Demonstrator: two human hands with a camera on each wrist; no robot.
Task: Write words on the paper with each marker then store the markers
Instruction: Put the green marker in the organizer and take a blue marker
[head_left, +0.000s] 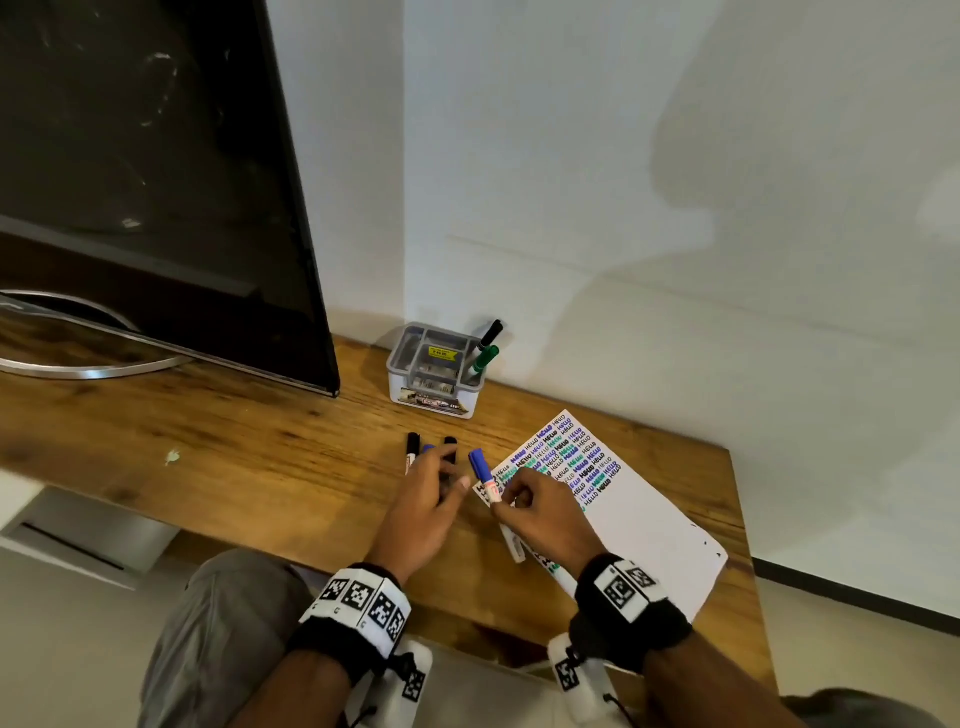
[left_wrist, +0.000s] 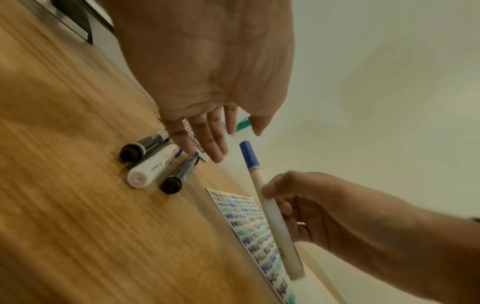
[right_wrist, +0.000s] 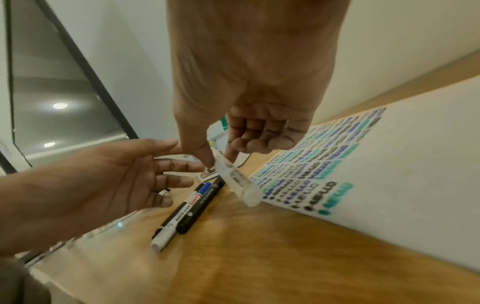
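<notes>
My right hand (head_left: 503, 500) pinches a white marker with a blue cap (head_left: 483, 475) between thumb and fingers, cap pointing away, just left of the paper (head_left: 649, 525). The paper is covered with rows of "HELLO" in black, blue and green. The same marker (left_wrist: 262, 191) (right_wrist: 232, 176) is lifted off the table. My left hand (head_left: 449, 475) hovers with straight fingers over three markers lying side by side on the wood: a black-capped one (head_left: 412, 451), another dark one (head_left: 451, 446), and a blue-capped one partly hidden under the fingers. Those markers (left_wrist: 153, 164) (right_wrist: 187, 209) lie untouched.
A grey divided organizer box (head_left: 405, 358) stands by the wall, holding a black marker (head_left: 491, 332) and a green marker (head_left: 485, 358). A dark monitor (head_left: 156, 182) on a metal stand fills the left. The wooden table's (head_left: 234, 441) front edge is near my wrists.
</notes>
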